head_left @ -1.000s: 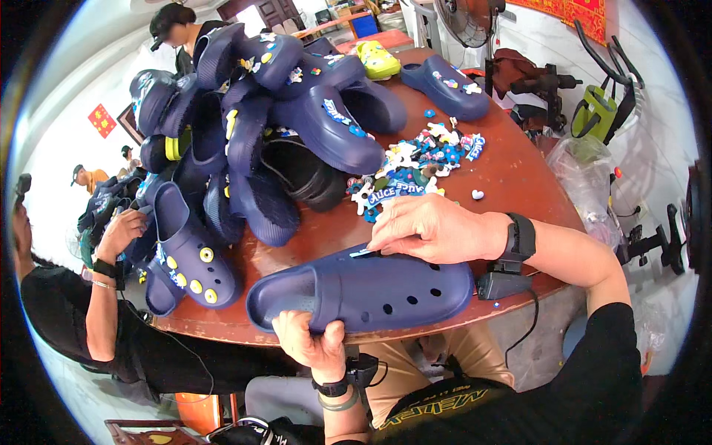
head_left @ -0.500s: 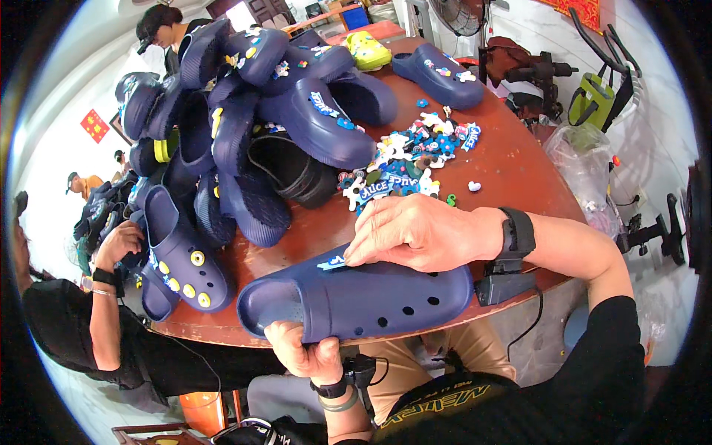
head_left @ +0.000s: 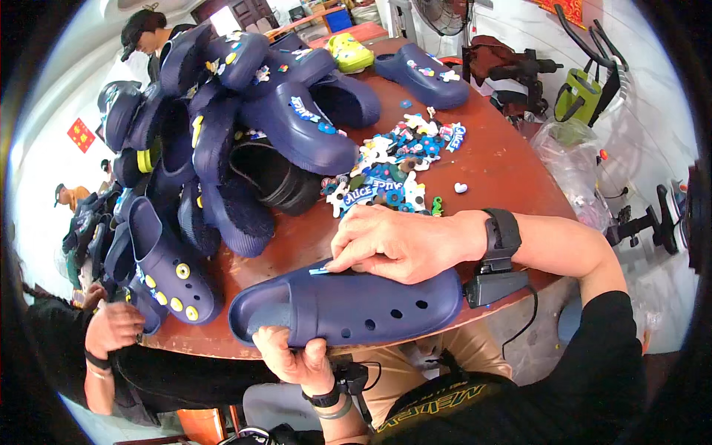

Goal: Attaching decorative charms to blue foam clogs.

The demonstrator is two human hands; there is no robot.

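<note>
A navy clog (head_left: 341,308) lies on its side along the near table edge, its heel opening to the left and its round holes facing me. My left hand (head_left: 293,362) is closed on the rim at the heel opening, thumb outside. Over the clog's upper, my right hand (head_left: 404,241) has its fingers bent together against a small blue-and-white shoe charm (head_left: 319,271). The fingertips hide part of that charm. Just beyond my right hand lies a loose pile of charms (head_left: 393,167), among them blue banners, white figures and flowers.
Many navy clogs (head_left: 297,126) are heaped at the back left of the red-brown table (head_left: 504,174). A clog with yellow charms (head_left: 174,271) stands to my left, near a co-worker's hand (head_left: 115,326). One decorated clog (head_left: 423,78) and a lime clog (head_left: 348,53) sit farther back.
The charm under my right fingers shows less and sits closer to the clog. My left hand keeps its grip. The co-worker's hand has moved down, away from the clogs. The view has shifted slightly.
</note>
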